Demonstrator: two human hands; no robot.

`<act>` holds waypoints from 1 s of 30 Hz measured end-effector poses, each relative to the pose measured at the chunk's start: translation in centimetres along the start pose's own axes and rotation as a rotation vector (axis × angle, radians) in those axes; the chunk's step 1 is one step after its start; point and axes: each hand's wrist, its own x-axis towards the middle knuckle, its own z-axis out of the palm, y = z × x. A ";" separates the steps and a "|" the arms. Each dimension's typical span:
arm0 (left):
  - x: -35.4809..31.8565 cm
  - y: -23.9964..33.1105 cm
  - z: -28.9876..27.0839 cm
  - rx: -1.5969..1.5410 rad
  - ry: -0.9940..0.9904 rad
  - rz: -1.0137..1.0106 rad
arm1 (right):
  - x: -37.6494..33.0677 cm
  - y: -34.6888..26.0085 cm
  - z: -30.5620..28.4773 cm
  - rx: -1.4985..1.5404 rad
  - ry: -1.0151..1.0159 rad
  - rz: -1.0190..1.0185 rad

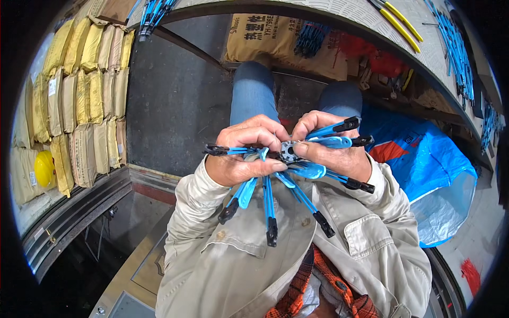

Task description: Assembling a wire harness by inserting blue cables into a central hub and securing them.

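Observation:
In front of my chest I hold a spoked assembly, with a small grey notched hub (288, 152) at its middle. Blue rods with black end pieces (271, 231) fan out from it, and light-blue flat oval parts (310, 170) lie among them. My left hand (245, 151) has its fingers closed on the hub's left side, by a rod pointing left. With thumb and fingers pinched at the hub's right edge, my right hand (335, 153) has rods passing over and under it. Whatever small part may be between the fingertips is hidden.
A workbench (339, 9) curves across the far side, bearing yellow-handled pliers (401, 25) and bundled blue rods (456, 53). Below are a brown sack (254, 42) and another rod bundle (311, 38). A blue plastic bag (440, 159) lies right; stacked sacks (79, 100) and a yellow helmet (45, 168) stand left.

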 end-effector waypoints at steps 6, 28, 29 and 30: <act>-0.5 0.1 0.2 0.056 0.042 0.022 | 0.0 0.2 0.3 0.011 -0.015 -0.037; -2.1 1.0 1.3 0.268 0.195 0.011 | -0.2 2.4 0.3 -0.095 0.001 -0.361; -2.1 1.1 1.3 0.272 0.198 0.009 | -0.1 2.4 0.5 -0.111 0.023 -0.382; -2.1 1.1 1.4 0.277 0.202 0.008 | -0.1 2.4 0.5 -0.128 0.046 -0.404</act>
